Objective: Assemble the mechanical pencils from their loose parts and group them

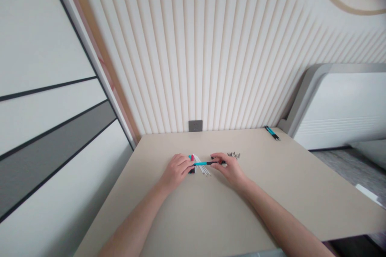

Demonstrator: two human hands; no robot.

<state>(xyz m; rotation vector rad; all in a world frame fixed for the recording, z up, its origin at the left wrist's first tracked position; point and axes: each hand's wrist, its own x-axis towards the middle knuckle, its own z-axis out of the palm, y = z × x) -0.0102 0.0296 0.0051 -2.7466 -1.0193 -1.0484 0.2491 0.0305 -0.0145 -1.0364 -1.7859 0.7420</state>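
A blue pen with a dark grip section lies level between my hands, above the table. My left hand is closed on its left end. The fingers of my right hand pinch its dark right end. Behind the pen, several white pen refills are spread on the table. Pen barrels with red, blue and black parts lie beside my left hand, partly covered by it. Just past my right hand sits a small pile of greyish pen tips, too small to make out clearly.
Blue-and-black pens lie at the table's far right corner. The beige table meets a ribbed wall with a dark socket. A white cabinet stands at the left, and a bed headboard at the right.
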